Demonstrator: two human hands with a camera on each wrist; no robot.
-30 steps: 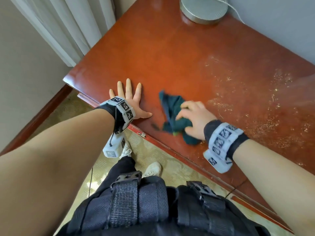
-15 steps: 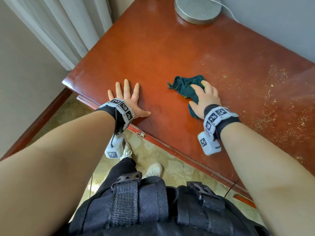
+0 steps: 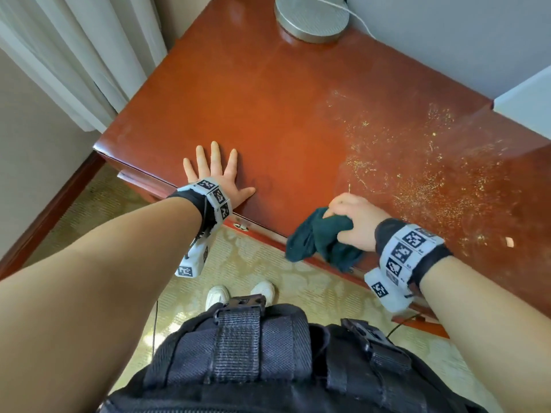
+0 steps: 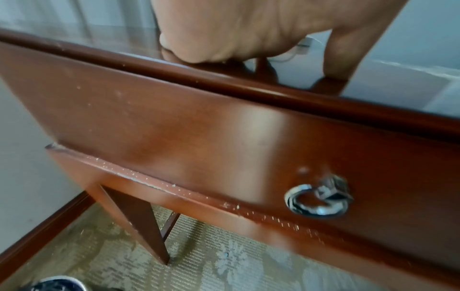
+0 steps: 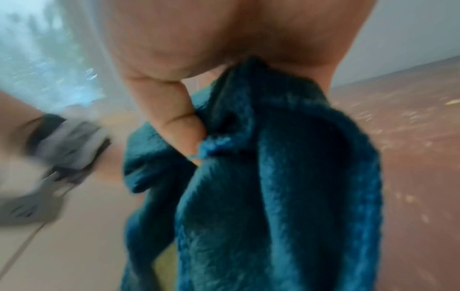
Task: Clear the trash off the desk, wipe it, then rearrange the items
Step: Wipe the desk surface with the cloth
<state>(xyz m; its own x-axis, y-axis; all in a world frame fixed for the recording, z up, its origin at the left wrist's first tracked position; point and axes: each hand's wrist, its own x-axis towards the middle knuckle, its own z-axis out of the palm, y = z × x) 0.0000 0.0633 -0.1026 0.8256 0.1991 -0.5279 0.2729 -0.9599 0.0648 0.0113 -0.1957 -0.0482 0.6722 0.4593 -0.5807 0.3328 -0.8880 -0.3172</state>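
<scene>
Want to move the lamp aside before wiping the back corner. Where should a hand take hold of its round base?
Only the lamp base, a low flat metal disc, is in view. Judging by its shape, grip its rim across the near edge with thumb and fingers, coming from the front; the wall and the white cord crowd the far side. A stem may serve better, but none shows.

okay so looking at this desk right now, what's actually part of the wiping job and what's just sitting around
Part of the job:
- desk, its top being wiped
- teal cloth, gripped by the right hand at the desk's front edge
- yellowish crumbs scattered over the desk's right side
- left hand, flat on the desk

Just lying about:
- round metal lamp base with its white cord
- curtain
</scene>
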